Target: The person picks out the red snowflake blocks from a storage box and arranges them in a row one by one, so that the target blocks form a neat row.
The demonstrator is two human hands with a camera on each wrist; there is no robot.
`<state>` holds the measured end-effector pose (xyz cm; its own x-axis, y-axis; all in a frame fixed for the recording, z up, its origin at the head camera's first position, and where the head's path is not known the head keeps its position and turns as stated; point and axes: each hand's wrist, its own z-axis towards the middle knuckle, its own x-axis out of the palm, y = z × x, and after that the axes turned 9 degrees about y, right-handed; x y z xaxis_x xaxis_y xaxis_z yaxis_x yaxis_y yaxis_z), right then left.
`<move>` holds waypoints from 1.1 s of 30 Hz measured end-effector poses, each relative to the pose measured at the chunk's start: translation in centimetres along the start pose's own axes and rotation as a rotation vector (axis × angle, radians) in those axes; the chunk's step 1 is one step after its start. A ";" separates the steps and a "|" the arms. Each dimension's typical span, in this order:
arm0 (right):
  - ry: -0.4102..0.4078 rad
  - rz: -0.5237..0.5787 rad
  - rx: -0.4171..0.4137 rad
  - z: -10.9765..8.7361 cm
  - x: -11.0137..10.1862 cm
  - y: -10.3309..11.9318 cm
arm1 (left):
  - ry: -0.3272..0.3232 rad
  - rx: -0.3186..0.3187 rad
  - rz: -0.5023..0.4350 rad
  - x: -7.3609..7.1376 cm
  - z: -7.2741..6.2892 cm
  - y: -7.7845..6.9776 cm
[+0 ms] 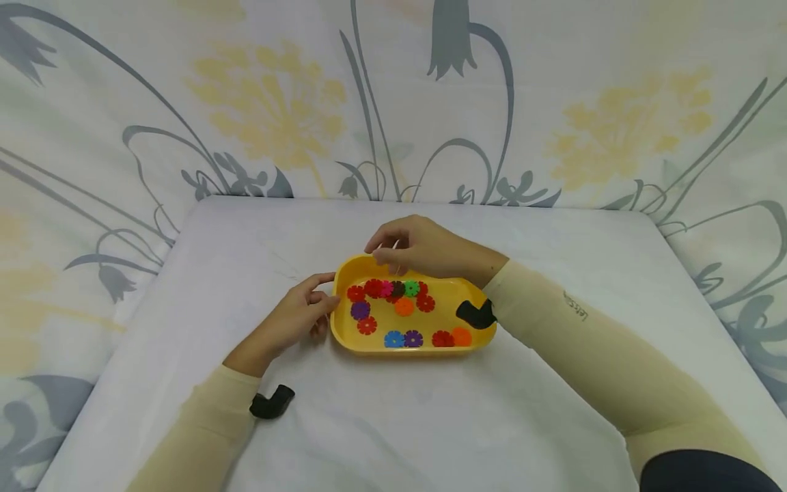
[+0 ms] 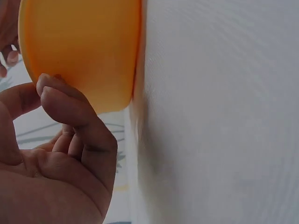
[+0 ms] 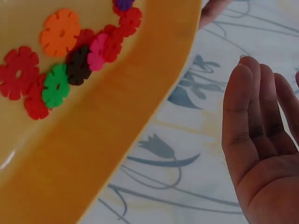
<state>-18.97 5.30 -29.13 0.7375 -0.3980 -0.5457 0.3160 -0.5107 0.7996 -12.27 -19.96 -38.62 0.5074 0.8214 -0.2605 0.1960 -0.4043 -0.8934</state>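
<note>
Left hand (image 1: 299, 313) holds glossy tray (image 1: 444, 311); notched discs (image 1: 404, 307) inside.

a smooth yellow plastic tray (image 1: 439, 321) caught a glossy streak of light in the right wrist view, while flower-shaped discs (image 1: 404, 307), apparently plastic, showed matt faces. the white tabletop covering (image 1: 344, 424) looked like dull, softly creased cloth; the flower-printed backdrop (image 1: 399, 82) appeared to be matt fabric. beige sleeves (image 1: 572, 335) looked like smooth, unshiny cloth, and a black wrist piece (image 1: 272, 402) looked matt, its material unclear.
</note>
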 end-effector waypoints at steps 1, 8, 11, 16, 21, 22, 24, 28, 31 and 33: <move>0.027 0.005 0.007 0.7 0.3 -0.1 | 0.006 0.006 -0.027 0.0 0.0 0.2; 0.258 -0.078 0.100 4.1 2.8 -2.1 | 0.026 0.081 -0.154 -0.1 0.3 1.5; 0.354 -0.153 0.131 4.8 3.8 -3.1 | 0.036 0.097 -0.179 0.0 0.4 1.7; 0.404 -0.219 0.143 5.0 5.1 -4.4 | 0.053 0.096 -0.187 0.2 0.5 1.7; 0.345 -0.246 0.115 4.9 5.8 -4.7 | 0.057 0.111 -0.181 0.4 0.5 1.3; 0.332 -0.267 0.107 4.8 5.9 -4.6 | 0.058 0.116 -0.179 0.4 0.5 1.3; 0.309 -0.326 0.101 4.8 6.2 -4.5 | 0.061 0.123 -0.182 0.4 0.5 1.2; 0.275 -0.443 0.101 5.0 7.0 -4.2 | 0.049 0.122 -0.190 0.2 0.5 1.3; 0.246 -0.467 0.117 5.2 7.4 -3.9 | 0.036 0.124 -0.188 0.1 0.5 1.5; 0.227 -0.456 0.132 5.2 7.5 -3.8 | 0.036 0.126 -0.186 0.0 0.5 1.5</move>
<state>-17.76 0.35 -37.55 0.6581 0.0547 -0.7510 0.5681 -0.6907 0.4475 -12.39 -20.34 -40.14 0.5024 0.8613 -0.0758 0.1838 -0.1920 -0.9640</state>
